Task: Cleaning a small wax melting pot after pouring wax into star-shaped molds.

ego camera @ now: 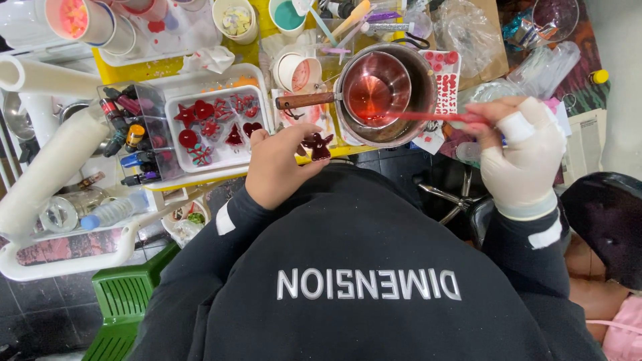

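My left hand (277, 164), bare, pinches a small dark red figure-shaped casting (317, 145) just in front of the table edge. My right hand (525, 157), in a pale glove, holds a thin red stick (428, 116) whose tip reaches into a small metal saucepan (374, 87) of red liquid. That saucepan has a wooden handle (304, 101) and sits inside a larger metal pot (414, 113). To the left, a white tray (175, 113) holds several dark red shaped castings (214, 124).
A clear box of small coloured bottles (130, 137) stands left of the tray. Paper cups (297, 70), stirring sticks, a red-dotted mould (447, 77) and plastic bags crowd the yellow table. White rolls (50, 167) lie at left, a green stool (124, 301) below.
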